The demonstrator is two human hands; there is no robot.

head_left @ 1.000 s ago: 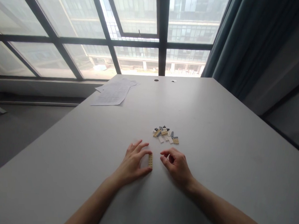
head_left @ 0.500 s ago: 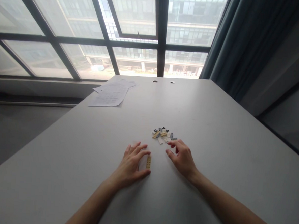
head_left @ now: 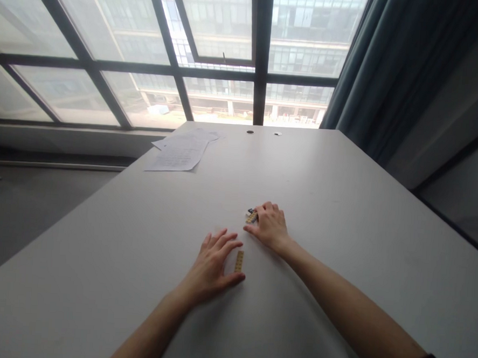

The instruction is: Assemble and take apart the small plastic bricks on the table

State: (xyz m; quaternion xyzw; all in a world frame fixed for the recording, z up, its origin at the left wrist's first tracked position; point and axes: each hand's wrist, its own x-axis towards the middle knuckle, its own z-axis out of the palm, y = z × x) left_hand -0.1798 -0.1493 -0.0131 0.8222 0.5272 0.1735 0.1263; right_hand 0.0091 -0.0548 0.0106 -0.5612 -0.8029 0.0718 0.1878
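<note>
My left hand [head_left: 215, 266] rests on the table with its fingers spread. Between its thumb and index finger lies a tan studded building-brick plate [head_left: 239, 261], and a small gap shows at its upper end. Farther forward, my right hand [head_left: 271, 225] reaches over a small pile of loose building bricks [head_left: 252, 216], thumb held apart from the curved fingers. Tan, white and dark pieces peek out at the pile's left side. The hand covers the rest of the pile, and its fingertips are partly hidden.
Printed paper sheets [head_left: 179, 152] lie at the far left of the white table [head_left: 320, 173]. Two round holes, one dark [head_left: 250, 131], sit near the far edge. Windows stand behind the table, with a dark curtain [head_left: 362, 73] at the right.
My right hand has moved forward and left, from beside the brick pile to over it, hiding most of the pieces. My left hand stays around the tan plate, its index finger slightly farther from it.
</note>
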